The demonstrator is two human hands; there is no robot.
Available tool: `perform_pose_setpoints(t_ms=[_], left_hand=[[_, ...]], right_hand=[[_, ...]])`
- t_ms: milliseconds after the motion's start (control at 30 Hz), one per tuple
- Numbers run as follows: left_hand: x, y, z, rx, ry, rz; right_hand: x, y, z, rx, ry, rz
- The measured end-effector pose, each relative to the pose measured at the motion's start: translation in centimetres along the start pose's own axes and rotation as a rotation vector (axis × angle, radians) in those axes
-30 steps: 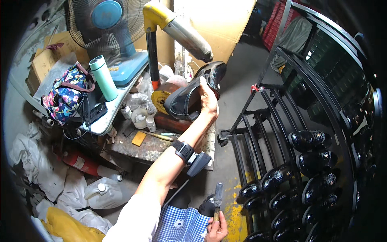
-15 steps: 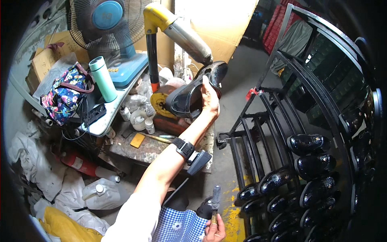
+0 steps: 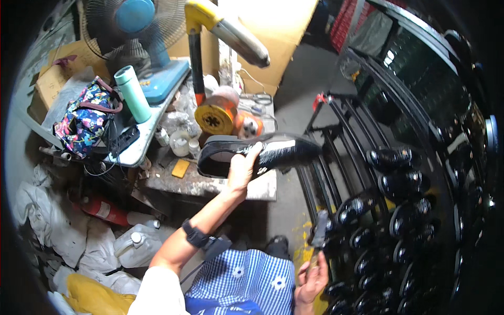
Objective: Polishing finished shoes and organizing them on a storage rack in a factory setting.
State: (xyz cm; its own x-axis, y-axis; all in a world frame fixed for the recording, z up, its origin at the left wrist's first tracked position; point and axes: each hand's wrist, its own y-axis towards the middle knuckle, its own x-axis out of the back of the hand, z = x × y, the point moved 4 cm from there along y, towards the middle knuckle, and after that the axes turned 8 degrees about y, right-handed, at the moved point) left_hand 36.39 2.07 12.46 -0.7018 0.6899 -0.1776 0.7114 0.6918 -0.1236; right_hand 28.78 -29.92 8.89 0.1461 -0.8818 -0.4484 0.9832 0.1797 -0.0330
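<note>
A glossy black shoe is held level above the bench's front edge, its toe pointing right. My left hand is closed around the side of its opening, with the thumb along the upper. Low on the right, my right hand pinches the handle of a brush-like tool with a grey head, which points up. The tool is apart from the shoe and in front of the shoe rack. The exact kind of its head is blurred.
Behind the shoe, a cluttered bench carries a yellow wheel, small bottles and a yellow block. Above hangs a yellow-and-metal lamp arm. A rack with several black shoes fills the right. A fan and green bottle stand left.
My left hand has brought the shoe down and nearer from below the lamp arm, turning it sideways. My right hand has moved right with the tool, and its head has risen.
</note>
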Motion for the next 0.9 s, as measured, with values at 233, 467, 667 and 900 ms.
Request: perform_pose_setpoints(t_ms=[233,467,667,900], left_hand=[[4.0,-10.3,3.5,0.352,0.049,0.506],[4.6,-14.6,5.7,0.421,0.454,0.763],[2.7,-16.6,7.9,0.252,0.464,0.83],[2.8,-16.7,9.1,0.122,0.66,0.704]], right_hand=[[1.9,-1.5,5.2,0.032,-0.218,0.048],[2.3,-5.5,6.4,-0.085,-0.574,0.175],[3.0,-7.1,7.5,-0.021,-0.851,0.277],[3.6,-9.3,7.7,-0.066,-0.952,0.355]])
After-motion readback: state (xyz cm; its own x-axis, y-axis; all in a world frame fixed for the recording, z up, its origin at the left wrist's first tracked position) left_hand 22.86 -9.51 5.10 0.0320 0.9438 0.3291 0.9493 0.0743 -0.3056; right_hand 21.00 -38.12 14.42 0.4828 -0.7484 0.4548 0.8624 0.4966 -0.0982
